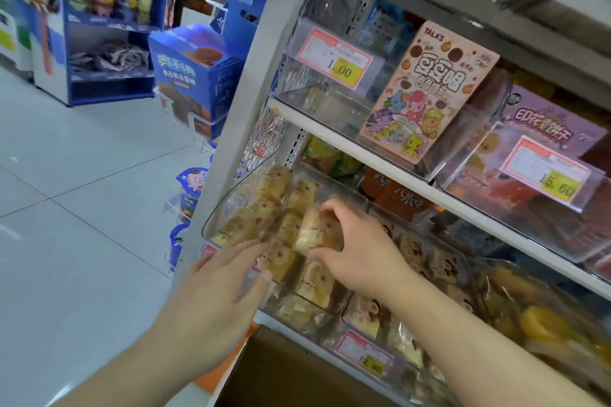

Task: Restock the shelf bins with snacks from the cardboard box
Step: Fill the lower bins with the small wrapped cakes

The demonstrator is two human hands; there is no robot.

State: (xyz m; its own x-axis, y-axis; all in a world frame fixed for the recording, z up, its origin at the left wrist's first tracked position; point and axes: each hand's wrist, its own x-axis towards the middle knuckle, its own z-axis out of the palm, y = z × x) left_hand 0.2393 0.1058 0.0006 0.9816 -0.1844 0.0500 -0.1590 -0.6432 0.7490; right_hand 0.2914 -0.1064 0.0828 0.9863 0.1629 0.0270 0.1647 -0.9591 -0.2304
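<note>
A clear plastic shelf bin (pixel 215 218) on the middle shelf holds several wrapped yellow cake snacks (pixel 264 208). My right hand (pixel 360 248) pinches one wrapped cake (pixel 314 233) between thumb and fingers, over the bin's pile. At the bin's front edge my left hand (pixel 228 277) lies with straight fingers touching the packets. A corner of the brown cardboard box (pixel 281 370) shows at the bottom, below the shelf; its contents are out of view.
To the right stands another clear bin (pixel 426 261) of wrapped cakes. The upper shelf carries a nearly bare bin (pixel 330 99), a pink cartoon snack box (pixel 429 96) and a purple biscuit box (pixel 555 129). Blue display stands (pixel 109 26) line the tiled aisle on the left.
</note>
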